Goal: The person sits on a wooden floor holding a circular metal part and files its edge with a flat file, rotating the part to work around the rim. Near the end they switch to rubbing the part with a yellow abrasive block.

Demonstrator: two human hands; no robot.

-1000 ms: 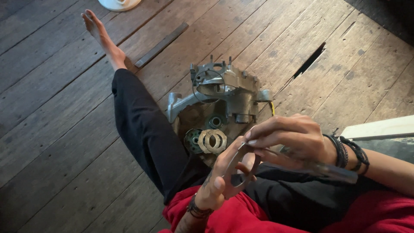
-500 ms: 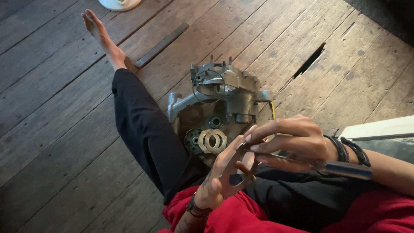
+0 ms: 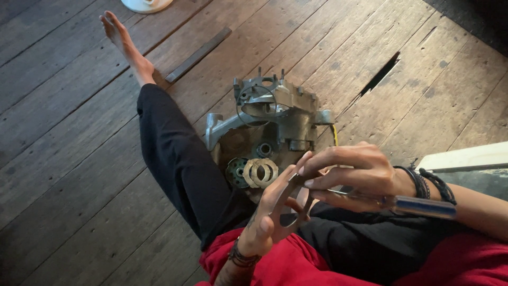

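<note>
Metal ring part (image 3: 292, 212), flat and grey, sits above the person's lap, pinched in the left hand (image 3: 272, 212), whose fingers are closed on its rim. On the wooden floor (image 3: 69, 159) beyond, the engine casing (image 3: 264, 119) lies beside the outstretched leg (image 3: 177, 159), with round washers (image 3: 260, 172) against its near side. Further right, the right hand (image 3: 352, 172) meets the ring, fingers curled around a metal-handled tool (image 3: 418, 205).

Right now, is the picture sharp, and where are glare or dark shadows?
Head view: the wooden floor and metal engine casing are fairly sharp; the left hand and right hand look slightly soft; soft even light, mild sheen on the tool handle; the top right corner is dark.
</note>
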